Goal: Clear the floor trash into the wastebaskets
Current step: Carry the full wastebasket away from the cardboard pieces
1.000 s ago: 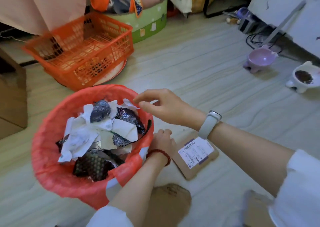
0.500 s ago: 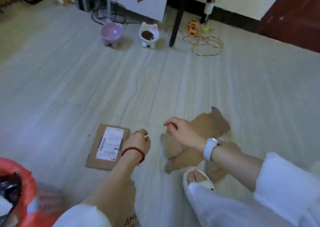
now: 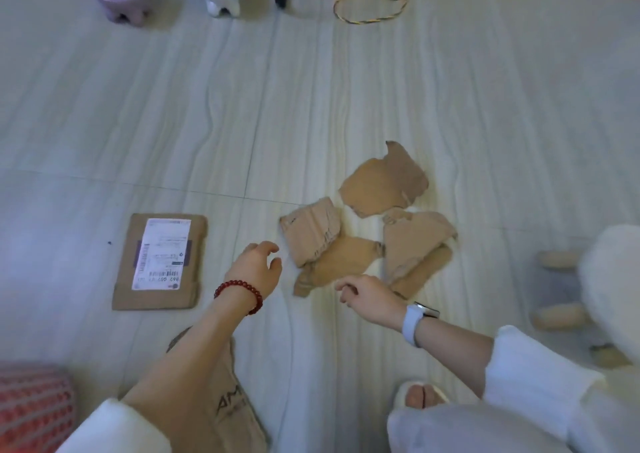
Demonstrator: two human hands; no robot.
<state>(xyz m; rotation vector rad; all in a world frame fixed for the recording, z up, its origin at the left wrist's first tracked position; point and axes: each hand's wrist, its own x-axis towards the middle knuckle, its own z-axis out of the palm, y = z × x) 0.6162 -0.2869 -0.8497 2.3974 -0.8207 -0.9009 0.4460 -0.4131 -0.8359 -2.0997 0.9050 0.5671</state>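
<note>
neither hand holds anything: the left hand hangs with its fingers loosely spread and curved just beside the nearest edge of the cardboard scraps, and the right hand hovers with its fingers loosely curled over the near end of the same pile, touching nothing that can be made out.

the step in hand looks like the reach for the next load of floor trash, with no pickup made yet. the scraps lie flat on the floor in a loose cluster, several torn pieces overlapping at their corners. a flat cardboard mailer with a white printed label lies apart to the left, and another brown printed piece sits partly under the left forearm. the wastebasket, red and patterned, shows only as a corner at the lower left, near the person's side.

the next move probably calls for sliding fingertips under thin edges lying flush on a smooth surface, or sweeping the pieces together first so both hands can pinch a stack.

the scraps are matte brown with ragged torn outlines, one showing ribbed inner corrugation. they should be light and stiff, likely to fan apart if gripped loosely. the floor is pale, smooth, with wavy grain-like streaks and tile seams.
</note>
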